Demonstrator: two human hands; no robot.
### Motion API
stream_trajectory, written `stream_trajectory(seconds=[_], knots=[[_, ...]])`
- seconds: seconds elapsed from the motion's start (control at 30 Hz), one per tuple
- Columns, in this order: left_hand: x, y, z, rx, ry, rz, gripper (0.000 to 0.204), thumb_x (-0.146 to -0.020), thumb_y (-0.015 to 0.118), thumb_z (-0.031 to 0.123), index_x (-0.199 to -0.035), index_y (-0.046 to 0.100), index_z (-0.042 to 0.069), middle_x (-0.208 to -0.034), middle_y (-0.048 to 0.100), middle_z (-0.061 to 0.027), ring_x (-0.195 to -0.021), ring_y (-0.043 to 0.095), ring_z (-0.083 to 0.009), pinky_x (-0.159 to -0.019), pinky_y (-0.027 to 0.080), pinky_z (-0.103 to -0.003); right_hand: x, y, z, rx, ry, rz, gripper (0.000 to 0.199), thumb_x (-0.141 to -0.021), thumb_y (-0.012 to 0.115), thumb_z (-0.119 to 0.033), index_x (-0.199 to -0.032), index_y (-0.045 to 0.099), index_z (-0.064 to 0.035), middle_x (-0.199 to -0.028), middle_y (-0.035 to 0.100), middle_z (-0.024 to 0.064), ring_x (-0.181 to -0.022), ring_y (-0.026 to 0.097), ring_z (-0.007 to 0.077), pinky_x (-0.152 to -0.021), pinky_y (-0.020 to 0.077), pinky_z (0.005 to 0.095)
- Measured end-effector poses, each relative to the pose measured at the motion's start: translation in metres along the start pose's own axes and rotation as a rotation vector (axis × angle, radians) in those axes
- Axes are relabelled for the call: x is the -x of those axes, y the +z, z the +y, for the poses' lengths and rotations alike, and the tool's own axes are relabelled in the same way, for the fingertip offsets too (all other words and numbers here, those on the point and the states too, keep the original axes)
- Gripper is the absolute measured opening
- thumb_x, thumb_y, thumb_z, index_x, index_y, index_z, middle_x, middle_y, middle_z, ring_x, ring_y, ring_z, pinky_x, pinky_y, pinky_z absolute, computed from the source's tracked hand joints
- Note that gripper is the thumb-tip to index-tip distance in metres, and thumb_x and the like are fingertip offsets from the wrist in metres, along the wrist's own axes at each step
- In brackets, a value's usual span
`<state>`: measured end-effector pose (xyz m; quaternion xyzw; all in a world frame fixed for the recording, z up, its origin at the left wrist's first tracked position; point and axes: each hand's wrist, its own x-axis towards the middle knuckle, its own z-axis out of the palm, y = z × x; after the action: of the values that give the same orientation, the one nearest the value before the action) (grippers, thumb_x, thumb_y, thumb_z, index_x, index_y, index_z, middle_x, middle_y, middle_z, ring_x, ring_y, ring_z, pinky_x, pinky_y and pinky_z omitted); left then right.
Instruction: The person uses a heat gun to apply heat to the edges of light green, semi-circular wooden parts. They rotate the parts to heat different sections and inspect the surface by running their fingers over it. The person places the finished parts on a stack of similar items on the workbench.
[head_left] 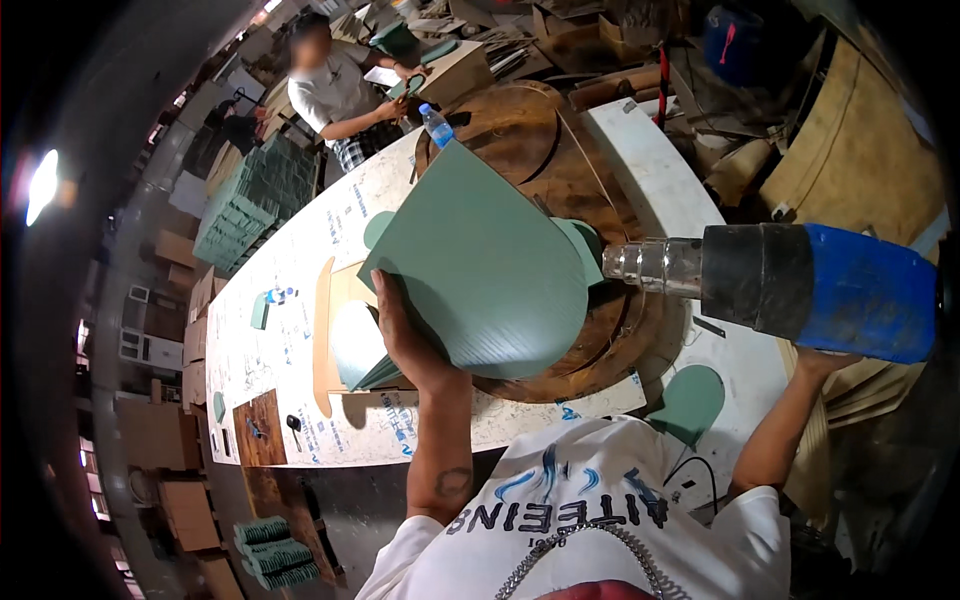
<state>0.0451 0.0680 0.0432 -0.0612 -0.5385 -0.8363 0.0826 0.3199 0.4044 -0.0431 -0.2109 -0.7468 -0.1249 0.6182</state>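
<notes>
Fisheye view; straight edges bow toward rim, strongest at 3 and 9 o'clock. Black vignette rings frame. Overall light moderate, indoor. Bright lamp [42,185] at 9 o'clock blown out, haloed glare. White tabletop [300,260] brightest zone at centre, mild overexposure. Green sheet [480,270] evenly lit, fine ridges resolved. Soft shadow under sheet at 6 o'clock. Heat gun [800,285] at 3 o'clock oversized by lens, slightly soft. Floor at 7 o'clock dim. Person's face at 11 o'clock blurred. Clutter at 1 o'clock murky, low contrast.
</notes>
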Motion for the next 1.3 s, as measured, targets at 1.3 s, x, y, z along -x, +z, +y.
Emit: stream_trajectory(seconds=[1.3], knots=[[-0.008,-0.002,-0.008,0.175,-0.191,-0.047,0.051,-0.095,0.039,0.038,-0.130,0.040,0.002,-0.127,0.046,-0.0079,-0.114,0.046,-0.0164,-0.097,0.037,-0.029,-0.008,-0.015,-0.011,-0.068,0.053,0.014,0.076,-0.068,0.075,-0.033,-0.129,0.038,-0.0034,-0.124,0.050,0.0173,-0.110,0.051,0.0327,-0.095,0.0397,0.0455]])
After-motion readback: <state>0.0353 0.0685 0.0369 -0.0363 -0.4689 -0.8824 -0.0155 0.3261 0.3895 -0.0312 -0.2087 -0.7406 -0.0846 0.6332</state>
